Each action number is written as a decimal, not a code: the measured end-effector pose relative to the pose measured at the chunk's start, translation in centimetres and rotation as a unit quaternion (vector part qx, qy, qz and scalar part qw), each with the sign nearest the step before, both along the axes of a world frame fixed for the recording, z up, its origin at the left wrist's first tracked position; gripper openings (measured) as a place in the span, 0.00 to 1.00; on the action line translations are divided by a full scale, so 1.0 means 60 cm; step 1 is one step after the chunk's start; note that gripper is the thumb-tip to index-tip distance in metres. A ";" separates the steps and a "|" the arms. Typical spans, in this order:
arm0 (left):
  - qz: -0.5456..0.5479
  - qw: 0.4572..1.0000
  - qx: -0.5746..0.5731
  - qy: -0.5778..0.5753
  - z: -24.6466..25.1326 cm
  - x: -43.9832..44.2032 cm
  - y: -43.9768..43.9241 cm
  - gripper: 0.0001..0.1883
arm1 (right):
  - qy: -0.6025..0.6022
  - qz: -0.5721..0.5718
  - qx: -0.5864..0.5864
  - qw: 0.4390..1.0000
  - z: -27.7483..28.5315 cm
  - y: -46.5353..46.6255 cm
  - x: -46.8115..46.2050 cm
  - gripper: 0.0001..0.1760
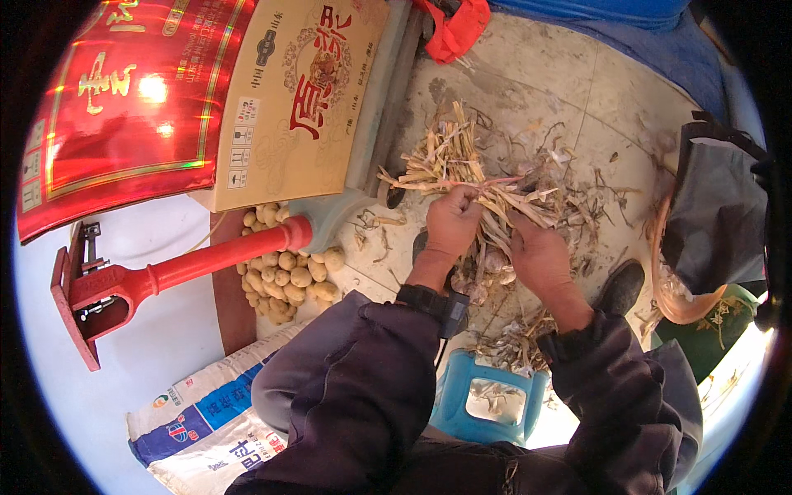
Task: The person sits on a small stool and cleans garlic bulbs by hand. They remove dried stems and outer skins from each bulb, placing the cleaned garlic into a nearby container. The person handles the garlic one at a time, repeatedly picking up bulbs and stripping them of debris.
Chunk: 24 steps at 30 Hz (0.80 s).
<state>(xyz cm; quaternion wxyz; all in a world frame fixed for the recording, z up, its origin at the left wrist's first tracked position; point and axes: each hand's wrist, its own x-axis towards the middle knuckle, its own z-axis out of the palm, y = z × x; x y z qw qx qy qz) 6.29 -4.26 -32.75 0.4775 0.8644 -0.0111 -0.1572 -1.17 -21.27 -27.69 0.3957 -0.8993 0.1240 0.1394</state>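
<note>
A bundle of dried garlic stems [455, 148] lies between my knees, its cut ends fanned out away from me. Garlic bulbs [494, 263] hang at its near end, between my wrists. My left hand [455, 216] is closed around stems near the middle of the bundle. On the right side, my right hand [539, 250] grips stems just above the bulbs, with its fingertips partly hidden. A thin reddish strand [504, 180] crosses the bundle just beyond my hands; whether it is a tie or a stem I cannot tell.
Dry husks and stem scraps [581, 207] litter the tiled floor. Potatoes [281, 275] lie left, near a red platform-scale post [216, 250] and cardboard boxes [297, 105]. A blue plastic stool [489, 427] is beneath me; a printed sack [204, 414] and dark bag [714, 204] flank me.
</note>
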 end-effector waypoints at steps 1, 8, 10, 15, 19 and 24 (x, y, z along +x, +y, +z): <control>-0.017 0.999 -0.038 0.008 0.000 0.005 0.006 0.04 | 0.010 0.013 -0.028 0.999 0.002 -0.002 0.003 0.20; -0.065 0.980 -0.123 0.140 0.014 0.030 0.025 0.07 | 0.069 0.099 -0.134 0.984 0.006 -0.004 0.025 0.21; -0.066 0.977 -0.139 0.146 0.019 0.032 0.026 0.07 | 0.059 0.099 -0.129 0.985 0.004 0.004 0.023 0.18; -0.094 0.981 -0.069 0.158 0.029 0.036 0.027 0.08 | 0.012 0.020 -0.021 1.000 -0.015 0.020 0.016 0.12; -0.092 0.986 -0.025 0.139 0.033 0.036 0.025 0.09 | 0.036 -0.045 0.080 0.995 -0.038 0.023 0.021 0.13; -0.072 0.996 0.047 0.010 0.024 0.014 0.008 0.10 | 0.021 -0.053 0.024 0.998 -0.056 0.031 0.032 0.12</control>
